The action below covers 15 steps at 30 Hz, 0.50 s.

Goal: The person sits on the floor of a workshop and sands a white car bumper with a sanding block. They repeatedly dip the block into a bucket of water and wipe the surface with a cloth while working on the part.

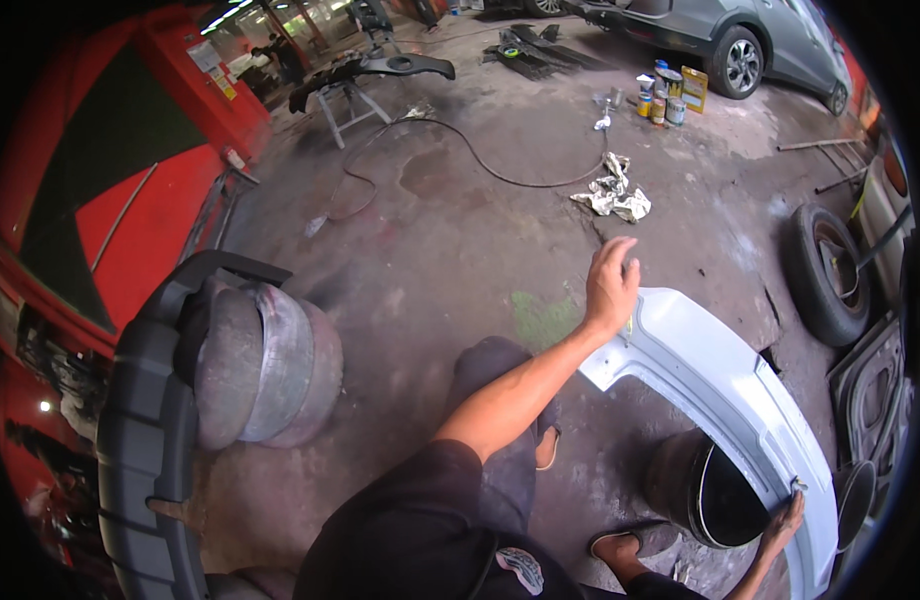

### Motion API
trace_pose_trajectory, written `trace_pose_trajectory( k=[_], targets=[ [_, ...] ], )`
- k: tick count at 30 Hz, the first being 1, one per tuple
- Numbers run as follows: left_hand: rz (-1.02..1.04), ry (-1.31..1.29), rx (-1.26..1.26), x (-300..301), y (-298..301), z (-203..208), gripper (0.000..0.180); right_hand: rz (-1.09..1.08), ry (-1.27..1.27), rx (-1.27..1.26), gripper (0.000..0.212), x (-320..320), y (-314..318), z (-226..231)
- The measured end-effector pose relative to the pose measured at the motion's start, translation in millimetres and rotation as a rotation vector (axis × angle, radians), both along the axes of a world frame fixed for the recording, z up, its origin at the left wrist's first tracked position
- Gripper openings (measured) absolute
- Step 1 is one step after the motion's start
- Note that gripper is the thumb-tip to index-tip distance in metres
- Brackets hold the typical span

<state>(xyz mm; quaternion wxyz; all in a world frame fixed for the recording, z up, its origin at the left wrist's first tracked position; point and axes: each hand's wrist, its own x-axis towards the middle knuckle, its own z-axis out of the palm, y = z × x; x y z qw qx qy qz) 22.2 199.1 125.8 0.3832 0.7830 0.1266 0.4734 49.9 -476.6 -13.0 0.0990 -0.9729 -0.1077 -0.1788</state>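
A long curved silver-grey bumper panel (725, 365) stretches along my right side, over a dark open drum (702, 490). At its far end, my left hand (612, 290) is raised beside the corner, fingers loosely bent and thumb apart, with nothing seen between them. I cannot tell whether its palm touches the panel. Lower down, my right hand (783, 525) lies against the panel's surface, fingers together. A tiny pale item (799, 485) shows at its fingertips, too small to name.
On my left, a black bumper (145, 440) leans round stacked metal drums (270, 365). Crumpled paper (617, 192) and a hose (500, 178) lie ahead. Paint cans (670, 95) stand near a grey car (715, 40). A wheel (830, 275) rests at the right.
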Motion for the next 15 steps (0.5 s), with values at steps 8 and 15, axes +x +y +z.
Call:
trace_pose_trajectory(
  k=[8, 15],
  targets=[
    [-0.645, 0.251, 0.501, -12.3, -115.1, -28.5, 0.063, 0.112, -0.009, -0.074, 0.061, -25.1, 205.1, 22.5],
    [-0.751, 0.684, 0.798, -10.9, -129.4, -35.8, 0.107, -0.093, 0.181, -0.185, 0.048, 6.1, -4.7, 21.7]
  ],
)
